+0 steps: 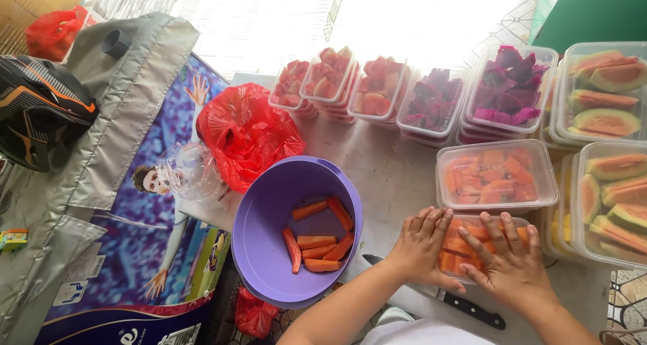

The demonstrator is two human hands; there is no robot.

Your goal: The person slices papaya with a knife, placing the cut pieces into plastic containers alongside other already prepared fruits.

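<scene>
Both of my hands press flat on the lid of a clear plastic box of orange papaya pieces (472, 234) at the table's front edge. My left hand (421, 245) covers its left end and my right hand (509, 257) lies across its right part, fingers spread. A purple bowl (263, 230) with several papaya strips (320, 240) stands just left of my left hand. A black-handled knife (472, 309) lies on the table under my wrists, its blade partly hidden.
A closed box of papaya (495, 176) sits behind the one I press. Boxes of watermelon (377, 85), purple dragon fruit (509, 85) and sliced melon (606, 92) fill the back and right. A red plastic bag (246, 133), a clear bag (189, 170) and a dark helmet (37, 109) lie to the left.
</scene>
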